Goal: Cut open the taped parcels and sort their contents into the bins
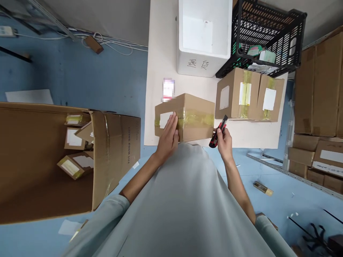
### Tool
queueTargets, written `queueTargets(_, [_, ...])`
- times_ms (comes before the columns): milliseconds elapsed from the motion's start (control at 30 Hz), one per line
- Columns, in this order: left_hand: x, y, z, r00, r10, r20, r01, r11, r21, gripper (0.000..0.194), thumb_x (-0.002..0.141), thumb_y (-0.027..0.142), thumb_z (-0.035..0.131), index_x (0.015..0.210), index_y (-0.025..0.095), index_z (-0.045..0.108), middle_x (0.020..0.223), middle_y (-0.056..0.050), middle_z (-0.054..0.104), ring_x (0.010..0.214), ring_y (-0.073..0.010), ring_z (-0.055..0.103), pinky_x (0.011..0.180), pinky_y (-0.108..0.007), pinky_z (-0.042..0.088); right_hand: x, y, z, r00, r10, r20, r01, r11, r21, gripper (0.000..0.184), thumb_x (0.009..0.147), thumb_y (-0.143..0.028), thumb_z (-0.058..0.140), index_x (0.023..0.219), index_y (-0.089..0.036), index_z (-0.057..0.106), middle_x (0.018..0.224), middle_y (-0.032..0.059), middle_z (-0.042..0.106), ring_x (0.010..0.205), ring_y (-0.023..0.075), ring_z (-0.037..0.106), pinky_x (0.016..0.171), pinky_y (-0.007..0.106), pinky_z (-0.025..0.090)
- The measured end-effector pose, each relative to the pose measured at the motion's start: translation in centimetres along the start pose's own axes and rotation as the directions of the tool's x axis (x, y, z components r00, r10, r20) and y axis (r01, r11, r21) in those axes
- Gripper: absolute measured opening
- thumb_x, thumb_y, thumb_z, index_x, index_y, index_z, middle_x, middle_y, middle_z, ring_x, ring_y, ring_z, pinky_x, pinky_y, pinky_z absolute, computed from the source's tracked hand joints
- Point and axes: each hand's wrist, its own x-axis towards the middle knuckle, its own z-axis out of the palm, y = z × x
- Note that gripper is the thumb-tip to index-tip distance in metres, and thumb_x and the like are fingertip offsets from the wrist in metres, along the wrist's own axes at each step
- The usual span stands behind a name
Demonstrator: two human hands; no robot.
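A taped cardboard box with a white label lies at the near edge of the white table. My left hand rests flat on its near left end, fingers stretched over the label. My right hand is closed around a red and black utility knife, its tip held at the box's right end where the yellowish tape runs.
Another taped box sits further right on the table. Behind stand a white foam container and a black plastic crate. A large open carton with small boxes is on the floor at left. Stacked cartons fill shelves at right.
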Motion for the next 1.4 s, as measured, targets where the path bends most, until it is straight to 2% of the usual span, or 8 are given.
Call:
queueTargets(133, [-0.1,-0.7,1.2,0.998,-0.033,0.056,0.039,0.994,-0.102,0.064,0.123,0.044,0.032,0.186,0.035,0.023,0.191,-0.004,0.030,0.176,-0.0277,0.032,0.146,-0.051,0.033,-0.3,-2.2,-2.2,0.991,-0.036,-0.131,0.013,0.984,-0.179,0.053,0.111,-0.071,0.045,0.116,-0.023,0.068,0.102,0.0092,0.078,0.089,0.0255,0.070,0.082,0.036,0.055])
queueTargets(300, [-0.7,-1.6,3.4,0.991,-0.101,0.092,0.123,0.956,-0.267,0.062,0.119,0.048,0.046,0.179,0.030,0.040,0.185,-0.010,0.044,0.168,-0.0296,0.050,0.128,-0.048,0.059,0.3,-4.1,-3.6,0.973,-0.114,-0.200,0.026,0.918,-0.396,0.054,0.114,-0.068,0.039,0.121,-0.023,0.068,0.100,0.0129,0.079,0.095,0.0327,0.074,0.087,0.040,0.053])
queueTargets(467, [2.6,-1.7,1.5,0.970,-0.244,0.020,0.238,0.925,-0.296,0.050,0.117,0.048,0.053,0.162,0.027,0.056,0.165,-0.014,0.066,0.142,-0.0314,0.073,0.112,-0.050,0.068,-1.5,-5.6,-3.2,0.963,-0.145,-0.226,0.020,0.877,-0.480,0.051,0.115,-0.064,0.038,0.130,-0.025,0.068,0.108,0.0152,0.083,0.097,0.0356,0.078,0.087,0.042,0.055])
queueTargets(567, [7.2,-1.8,-0.3,0.977,-0.214,-0.009,0.204,0.941,-0.269,0.050,0.112,0.046,0.065,0.158,0.026,0.061,0.165,-0.013,0.065,0.142,-0.0313,0.071,0.111,-0.048,0.068,-3.7,-7.0,-1.9,0.983,-0.101,-0.154,0.022,0.894,-0.448,0.051,0.115,-0.066,0.041,0.131,-0.027,0.070,0.097,0.0099,0.083,0.090,0.0328,0.080,0.085,0.040,0.058])
queueTargets(767, [13.7,-3.5,-1.0,0.970,-0.104,0.219,0.164,0.947,-0.276,0.038,0.090,0.034,0.090,0.125,0.020,0.081,0.127,-0.009,0.083,0.118,-0.0287,0.078,0.107,-0.049,0.069,-6.4,-9.8,2.0,0.988,-0.002,0.151,0.057,0.931,-0.361,0.055,0.114,-0.059,0.047,0.157,-0.029,0.063,0.106,0.0065,0.087,0.087,0.0324,0.084,0.080,0.041,0.064])
queueTargets(967, [13.9,-4.5,-1.2,0.961,-0.088,0.261,0.170,0.935,-0.311,0.036,0.086,0.033,0.092,0.119,0.020,0.081,0.122,-0.009,0.083,0.115,-0.0282,0.078,0.104,-0.047,0.069,-5.5,-11.3,4.6,0.972,-0.032,0.233,0.138,0.881,-0.453,0.056,0.115,-0.050,0.049,0.166,-0.030,0.062,0.125,0.0081,0.088,0.102,0.0373,0.085,0.091,0.044,0.064])
queueTargets(1167, [13.6,-4.3,-1.1,0.958,-0.119,0.260,0.207,0.916,-0.344,0.034,0.087,0.025,0.090,0.119,0.020,0.080,0.121,-0.010,0.082,0.122,-0.0324,0.075,0.113,-0.056,0.065,-4.5,-11.9,4.8,0.966,-0.070,0.250,0.182,0.869,-0.460,0.058,0.116,-0.053,0.048,0.165,-0.028,0.065,0.121,0.0094,0.089,0.100,0.0373,0.085,0.088,0.044,0.065])
queueTargets(1400, [13.2,-4.8,-0.3,0.967,-0.122,0.226,0.199,0.911,-0.361,0.036,0.085,0.021,0.089,0.120,0.021,0.080,0.119,-0.007,0.080,0.121,-0.0310,0.075,0.111,-0.055,0.066,-4.6,-12.8,4.5,0.957,-0.081,0.279,0.218,0.833,-0.508,0.058,0.116,-0.054,0.047,0.164,-0.028,0.066,0.102,0.0081,0.088,0.094,0.0368,0.084,0.088,0.043,0.064])
